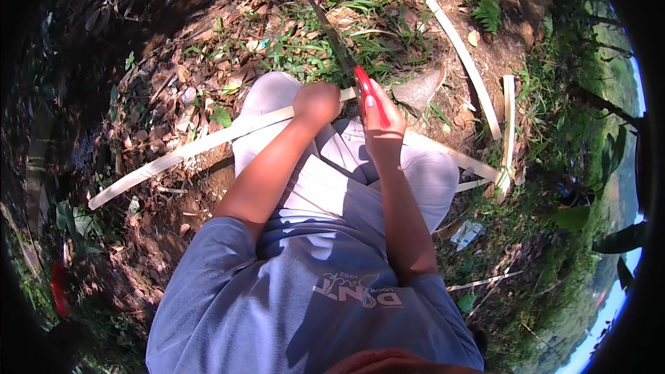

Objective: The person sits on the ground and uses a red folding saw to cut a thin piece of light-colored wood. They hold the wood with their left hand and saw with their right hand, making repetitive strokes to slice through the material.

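Note:
A long, pale flat strip of split bamboo or wood (187, 156) slants across my left thigh, its far-left end raised toward the left. My left hand (319, 104) is closed around it near its right end. In my right hand (385, 121) is a hand saw with a red handle (364, 83), the thumb lying along the grip. The saw's dark, narrow blade (332, 36) points away from me and up to the left. The strip's right end meets the saw near the base of its handle; whether they touch I cannot tell.
Another long pale strip (457, 41) curves over the ground at the far right. Shorter strips (509, 121) lie beyond my right knee, near a flat grey stone-like piece (419, 91). Dry leaves, grass and a fern (485, 10) cover the ground. Something red (59, 289) shows at lower left.

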{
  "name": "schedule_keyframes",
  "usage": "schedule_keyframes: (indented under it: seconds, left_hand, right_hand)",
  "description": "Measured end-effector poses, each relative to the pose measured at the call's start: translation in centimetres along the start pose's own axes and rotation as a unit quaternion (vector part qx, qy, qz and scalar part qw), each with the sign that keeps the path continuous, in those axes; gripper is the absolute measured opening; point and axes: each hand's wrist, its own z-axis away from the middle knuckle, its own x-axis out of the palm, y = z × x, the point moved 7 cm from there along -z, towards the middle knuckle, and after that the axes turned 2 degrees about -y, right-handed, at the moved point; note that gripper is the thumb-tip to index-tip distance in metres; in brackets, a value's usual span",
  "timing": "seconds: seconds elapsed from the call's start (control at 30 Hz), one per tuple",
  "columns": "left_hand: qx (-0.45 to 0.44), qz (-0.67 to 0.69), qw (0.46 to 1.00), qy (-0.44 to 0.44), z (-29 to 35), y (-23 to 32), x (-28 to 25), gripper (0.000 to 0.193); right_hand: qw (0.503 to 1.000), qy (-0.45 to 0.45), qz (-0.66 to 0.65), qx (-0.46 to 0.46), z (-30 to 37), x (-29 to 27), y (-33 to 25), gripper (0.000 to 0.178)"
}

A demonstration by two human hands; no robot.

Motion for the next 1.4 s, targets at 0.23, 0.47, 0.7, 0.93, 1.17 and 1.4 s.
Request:
schedule_keyframes:
  seconds: [0.23, 0.47, 0.7, 0.93, 1.17, 1.4]
  left_hand:
    - [0.02, 0.016, 0.996, -0.081, -1.0, -0.3, -0.3, 0.03]
    - [0.029, -0.101, 0.994, -0.03, -1.2, -1.2, 6.0, 0.019]
    - [0.064, -0.138, 0.983, -0.105, -1.7, -0.1, 6.9, 0.019]
    - [0.021, -0.121, 0.99, -0.071, -2.7, 0.1, 6.5, 0.021]
    - [0.041, -0.115, 0.992, -0.029, -2.3, -0.1, 6.5, 0.021]
    - [-0.009, -0.101, 0.994, -0.042, -3.0, -0.8, 6.1, 0.019]
  right_hand:
    - [0.993, -0.016, -0.049, 0.11, -2.8, 1.4, 4.5, 0.04]
    - [0.982, -0.033, -0.054, 0.178, -4.4, 2.7, 9.3, 0.038]
    - [0.979, -0.006, -0.033, 0.2, -3.8, 2.4, 12.3, 0.04]
    - [0.96, 0.053, -0.131, 0.243, -3.6, 0.3, 9.9, 0.038]
    - [0.978, 0.062, -0.071, 0.188, -3.1, 0.7, 8.1, 0.04]
    - [0.986, 0.051, -0.001, 0.159, -1.0, -0.4, 4.8, 0.039]
